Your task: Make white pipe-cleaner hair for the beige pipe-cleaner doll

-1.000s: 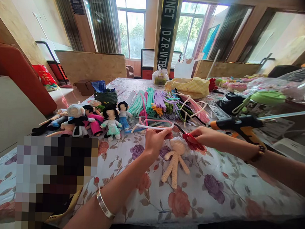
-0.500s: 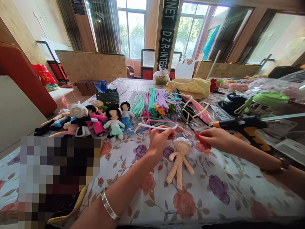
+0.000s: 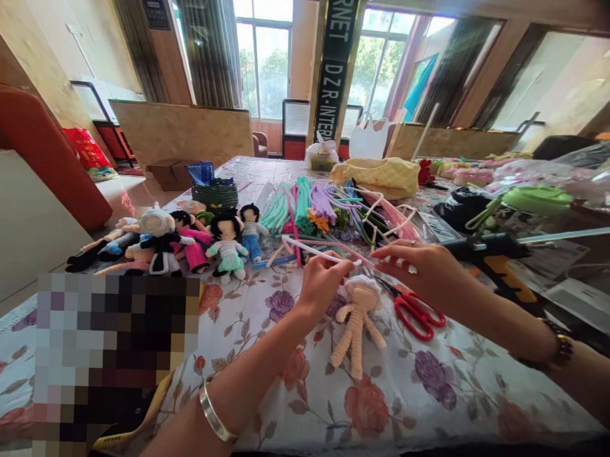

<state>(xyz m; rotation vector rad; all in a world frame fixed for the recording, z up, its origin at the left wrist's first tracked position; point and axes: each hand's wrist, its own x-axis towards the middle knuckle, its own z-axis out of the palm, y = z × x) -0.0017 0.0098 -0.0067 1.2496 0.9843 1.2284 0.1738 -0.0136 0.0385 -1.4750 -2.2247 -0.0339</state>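
I see a thin white fuzzy stem (image 3: 309, 246), long axis left-right, pinched near its right end by the nearer left hand (image 3: 324, 280); right hand (image 3: 418, 264) just beyond, fingers parted, seemingly empty; red-handled dark-bladed scissors (image 3: 407, 304) near-right.

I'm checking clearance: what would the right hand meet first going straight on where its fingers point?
Most likely the end of the white strip held by the left hand. Depth is unclear, so the right hand might pass above or behind it.
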